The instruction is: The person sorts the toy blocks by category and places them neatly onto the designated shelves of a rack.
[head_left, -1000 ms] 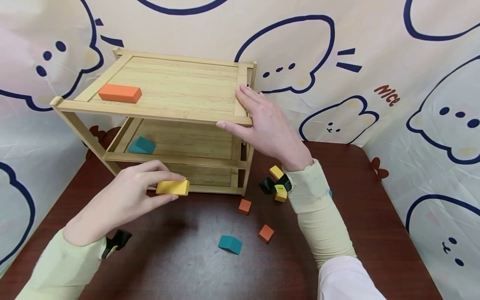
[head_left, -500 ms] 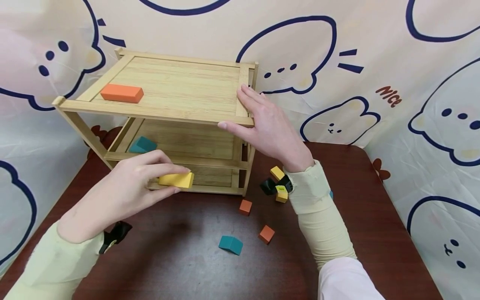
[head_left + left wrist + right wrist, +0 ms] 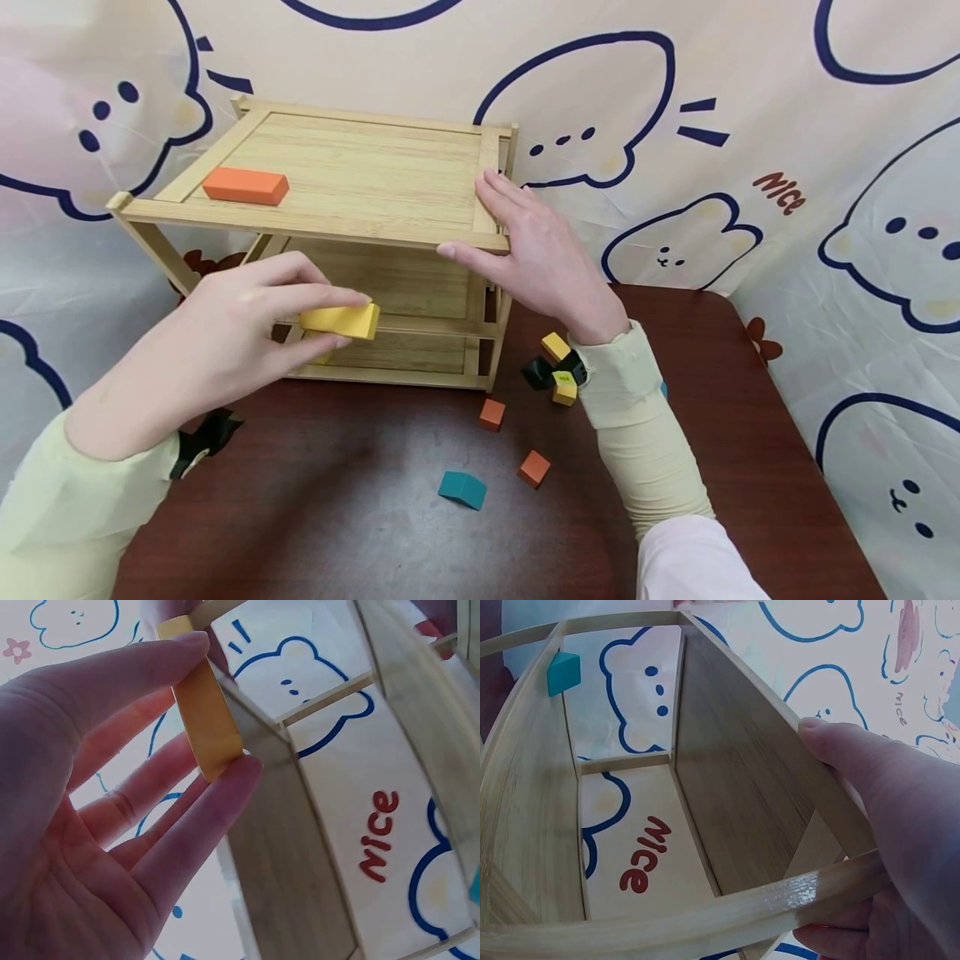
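My left hand [image 3: 247, 333] pinches a yellow block [image 3: 348, 319] between thumb and fingertips, in front of the wooden shelf rack [image 3: 360, 175] at middle-shelf height. In the left wrist view the yellow block [image 3: 206, 712] is held by its ends, beside the rack's boards. My right hand [image 3: 536, 250] rests on the right front corner of the top board, fingers straight, thumb along the front edge. On the top board's left lies an orange block [image 3: 245, 186]. A teal block [image 3: 564, 673] sits on the middle shelf, hidden behind my left hand in the head view.
On the dark table [image 3: 337, 517] lie a teal roof-shaped block [image 3: 462, 490], an orange cube [image 3: 492, 414] and another orange cube [image 3: 535, 469]. A yellow block [image 3: 555, 346] and a second yellow one [image 3: 565, 393] lie by my right wrist. A patterned cloth [image 3: 570, 75] hangs behind.
My left hand has lifted the yellow block from the bottom-shelf level to the middle-shelf opening, now covering the teal block there. The right hand stays on the rack's corner.
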Demonstrator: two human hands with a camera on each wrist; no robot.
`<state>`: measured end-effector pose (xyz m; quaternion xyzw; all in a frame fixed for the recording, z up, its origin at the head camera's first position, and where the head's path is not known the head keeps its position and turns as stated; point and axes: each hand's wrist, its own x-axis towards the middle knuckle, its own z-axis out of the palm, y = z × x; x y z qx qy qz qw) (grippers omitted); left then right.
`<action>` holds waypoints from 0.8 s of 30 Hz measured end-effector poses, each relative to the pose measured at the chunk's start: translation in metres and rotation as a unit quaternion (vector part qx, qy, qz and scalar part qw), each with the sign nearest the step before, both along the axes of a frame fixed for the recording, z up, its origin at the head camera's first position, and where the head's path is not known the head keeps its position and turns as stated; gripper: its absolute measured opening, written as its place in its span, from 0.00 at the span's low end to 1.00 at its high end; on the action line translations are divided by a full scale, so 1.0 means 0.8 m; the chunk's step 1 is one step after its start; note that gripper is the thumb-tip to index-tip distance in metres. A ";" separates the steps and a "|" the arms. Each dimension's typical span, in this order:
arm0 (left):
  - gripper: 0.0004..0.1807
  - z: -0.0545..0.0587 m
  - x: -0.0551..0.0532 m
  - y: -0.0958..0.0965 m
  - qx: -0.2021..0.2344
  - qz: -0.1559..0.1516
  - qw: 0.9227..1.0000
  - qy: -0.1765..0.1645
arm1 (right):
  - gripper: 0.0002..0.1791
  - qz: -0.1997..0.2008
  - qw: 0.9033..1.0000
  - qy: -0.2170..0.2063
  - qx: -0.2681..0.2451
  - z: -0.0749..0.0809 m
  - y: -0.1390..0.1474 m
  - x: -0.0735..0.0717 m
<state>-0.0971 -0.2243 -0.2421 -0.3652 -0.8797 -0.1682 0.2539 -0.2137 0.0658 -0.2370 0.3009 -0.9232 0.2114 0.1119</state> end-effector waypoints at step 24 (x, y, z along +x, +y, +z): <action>0.29 0.059 -0.040 -0.007 -0.013 0.000 0.999 0.049 | 0.53 0.001 1.000 0.008 0.000 -0.001 0.000 -0.001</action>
